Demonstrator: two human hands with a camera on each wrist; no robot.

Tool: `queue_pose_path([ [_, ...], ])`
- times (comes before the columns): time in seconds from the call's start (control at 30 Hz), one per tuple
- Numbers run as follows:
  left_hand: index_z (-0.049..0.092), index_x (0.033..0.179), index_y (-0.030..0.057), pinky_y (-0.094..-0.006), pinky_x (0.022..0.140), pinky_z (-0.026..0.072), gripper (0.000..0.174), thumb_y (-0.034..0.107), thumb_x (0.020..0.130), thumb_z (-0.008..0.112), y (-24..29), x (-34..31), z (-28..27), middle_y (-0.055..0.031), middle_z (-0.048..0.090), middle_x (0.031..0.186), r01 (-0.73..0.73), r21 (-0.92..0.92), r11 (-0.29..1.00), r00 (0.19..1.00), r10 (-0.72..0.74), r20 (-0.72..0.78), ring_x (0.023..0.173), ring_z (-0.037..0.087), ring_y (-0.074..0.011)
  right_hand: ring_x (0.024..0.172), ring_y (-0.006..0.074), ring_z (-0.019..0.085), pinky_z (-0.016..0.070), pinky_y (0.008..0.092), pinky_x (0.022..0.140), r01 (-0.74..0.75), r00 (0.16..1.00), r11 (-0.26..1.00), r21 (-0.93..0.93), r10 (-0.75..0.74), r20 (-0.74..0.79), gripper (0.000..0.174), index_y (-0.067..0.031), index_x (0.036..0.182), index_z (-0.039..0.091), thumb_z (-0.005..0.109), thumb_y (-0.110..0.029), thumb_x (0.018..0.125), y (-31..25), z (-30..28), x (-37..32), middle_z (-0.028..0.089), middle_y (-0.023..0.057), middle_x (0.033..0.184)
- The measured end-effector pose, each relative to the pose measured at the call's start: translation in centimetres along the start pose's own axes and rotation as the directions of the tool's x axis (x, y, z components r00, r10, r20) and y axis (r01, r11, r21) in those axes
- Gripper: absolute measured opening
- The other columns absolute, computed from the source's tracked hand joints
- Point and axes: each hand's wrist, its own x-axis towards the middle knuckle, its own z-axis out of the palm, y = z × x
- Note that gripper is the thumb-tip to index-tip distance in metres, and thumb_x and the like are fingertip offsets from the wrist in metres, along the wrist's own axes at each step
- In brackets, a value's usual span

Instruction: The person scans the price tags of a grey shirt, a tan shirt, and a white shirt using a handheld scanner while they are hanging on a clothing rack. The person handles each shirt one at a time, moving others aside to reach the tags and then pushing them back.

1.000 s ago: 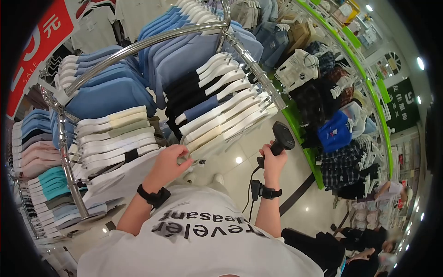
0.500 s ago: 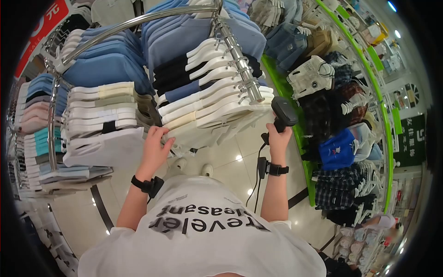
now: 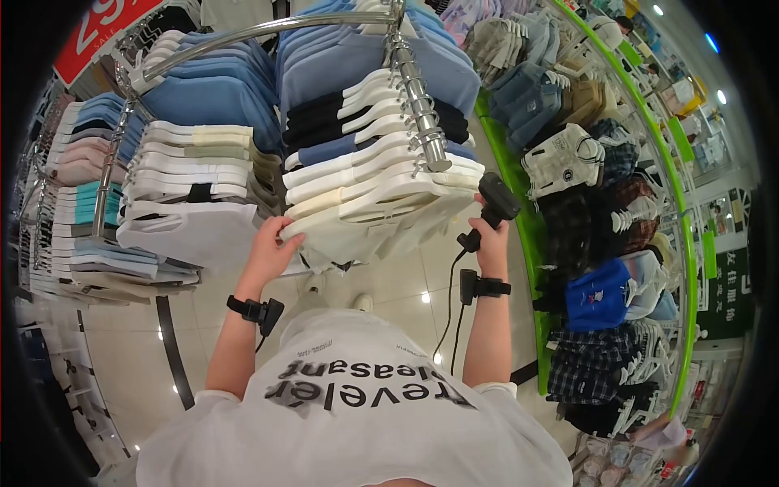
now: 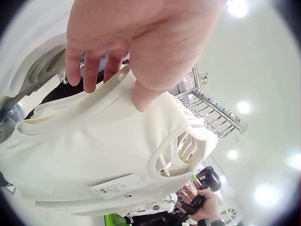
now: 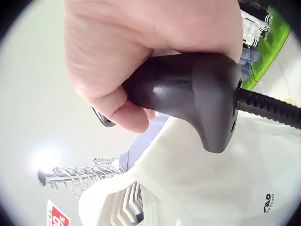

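A cream sleeveless top (image 4: 103, 136) hangs at the near end of the rack, a white price tag (image 4: 117, 186) on its front. My left hand (image 3: 272, 252) is at its left shoulder edge; in the left wrist view the thumb (image 4: 142, 96) lies on the front while the other fingers reach over to the far side, pinching the cloth. My right hand (image 3: 491, 243) grips a black handheld barcode scanner (image 3: 498, 197) by its handle, just right of the top. The scanner's cable (image 5: 268, 108) runs down from the handle's end.
Overhead, a chrome rail (image 3: 418, 105) carries white hangers with several more tops behind. More stacked hanging clothes (image 3: 191, 227) stand to the left beside a chrome post (image 3: 109, 178). A green-edged wall display (image 3: 511, 178) lines the right side. Tiled floor (image 3: 398, 325) shows below.
My left hand has moved forward from in front of the rack to the cream top's shoulder edge and taken hold there. My right hand keeps the scanner, its head now nearer the rail's end.
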Motion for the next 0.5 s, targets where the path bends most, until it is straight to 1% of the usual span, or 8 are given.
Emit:
queue_pose_path([
  [0.03, 0.064, 0.116, 0.003, -0.0311, 0.075, 0.0495, 0.027, 0.015, 0.094, 0.075, 0.2, -0.2, 0.2, -0.0063, 0.064, 0.105, -0.004, 0.001, 1.0, 1.0, 0.004, -0.002, 0.088, 0.059, -0.0168, 0.127, 0.0173, 0.058, 0.0454, 0.0317, 0.1, -0.02, 1.0, 1.0, -0.016, 0.021, 0.021, 0.057, -0.0025, 0.134, 0.065, 0.067, 0.007, 0.078, 0.1, -0.1, 0.2, 0.067, 0.0062, 0.135],
  [0.1, 0.065, 0.116, 0.0024, -0.028, 0.073, 0.0476, 0.024, 0.016, 0.098, 0.073, 0.6, -0.4, 0.7, -0.0028, 0.066, 0.101, 0.157, -0.273, 0.949, 0.987, -0.14, 0.079, 0.084, 0.056, -0.0109, 0.125, 0.0168, 0.058, 0.0456, 0.0315, 0.099, -0.036, 0.998, 0.999, -0.032, 0.038, 0.041, 0.057, -0.0025, 0.134, 0.066, 0.067, 0.006, 0.078, 0.3, -0.5, 0.6, 0.067, 0.0058, 0.135],
  [0.17, 0.065, 0.116, 0.0024, -0.0266, 0.072, 0.0466, 0.022, 0.016, 0.099, 0.071, 0.5, -0.5, 0.8, -0.0009, 0.066, 0.099, 0.182, -0.278, 0.943, 0.983, -0.167, 0.076, 0.083, 0.055, -0.0088, 0.089, 0.0098, 0.055, 0.0451, 0.0279, 0.078, -0.028, 0.999, 0.999, -0.04, 0.029, 0.022, 0.052, -0.0044, 0.129, 0.069, 0.071, 0.004, 0.078, 0.7, -0.7, 1.0, 0.069, 0.0032, 0.126],
  [0.2, 0.065, 0.116, 0.0025, -0.0251, 0.071, 0.0456, 0.022, 0.017, 0.101, 0.069, 0.3, -0.5, 0.7, 0.0009, 0.066, 0.098, 0.21, -0.281, 0.936, 0.978, -0.197, 0.074, 0.083, 0.054, -0.0067, 0.089, 0.0098, 0.055, 0.0451, 0.0279, 0.078, -0.024, 0.999, 0.999, -0.041, 0.025, 0.023, 0.052, -0.0044, 0.129, 0.069, 0.071, 0.004, 0.078, 0.7, -0.6, 1.1, 0.069, 0.0032, 0.126],
  [0.37, 0.065, 0.118, 0.0037, -0.0243, 0.072, 0.0447, 0.021, 0.018, 0.103, 0.066, -1.5, -0.4, 1.2, 0.0035, 0.064, 0.095, 0.208, -0.387, 0.898, 0.978, -0.204, 0.051, 0.084, 0.053, -0.0059, 0.121, 0.0175, 0.06, 0.0453, 0.0325, 0.1, -0.045, 0.999, 0.996, 0.081, 0.043, 0.03, 0.057, -0.0027, 0.134, 0.064, 0.066, 0.006, 0.078, 1.5, -1.2, 1.8, 0.068, 0.0077, 0.132],
  [0.4, 0.065, 0.118, 0.0037, -0.0243, 0.073, 0.0447, 0.021, 0.019, 0.104, 0.065, -1.4, -0.5, 1.2, 0.0036, 0.064, 0.096, 0.202, -0.384, 0.901, 0.979, -0.2, 0.047, 0.085, 0.053, -0.0058, 0.121, 0.0175, 0.06, 0.0453, 0.0325, 0.1, -0.046, 0.998, 0.996, 0.08, 0.043, 0.035, 0.057, -0.0027, 0.134, 0.064, 0.066, 0.006, 0.078, 1.7, -1.3, 1.7, 0.068, 0.0077, 0.132],
  [0.47, 0.064, 0.118, 0.0038, -0.0244, 0.073, 0.0448, 0.02, 0.018, 0.104, 0.065, -1.3, -0.3, 1.2, 0.0037, 0.064, 0.097, 0.197, -0.403, 0.894, 0.98, -0.193, 0.05, 0.085, 0.053, -0.0057, 0.138, 0.0221, 0.054, 0.0382, 0.0324, 0.115, -0.081, 0.997, 0.984, 0.16, 0.08, 0.014, 0.059, 0.0038, 0.137, 0.06, 0.061, 0.009, 0.078, 2.1, -1.6, 1.6, 0.065, 0.0104, 0.139],
  [0.5, 0.064, 0.118, 0.004, -0.0245, 0.074, 0.0449, 0.02, 0.018, 0.105, 0.064, -1.2, -0.2, 1.1, 0.0038, 0.063, 0.098, 0.19, -0.42, 0.887, 0.981, -0.183, 0.057, 0.086, 0.053, -0.0055, 0.138, 0.0221, 0.054, 0.0382, 0.0324, 0.115, -0.082, 0.997, 0.984, 0.16, 0.08, 0.018, 0.059, 0.0038, 0.137, 0.06, 0.061, 0.009, 0.078, 2.3, -1.7, 1.6, 0.065, 0.0104, 0.139],
])
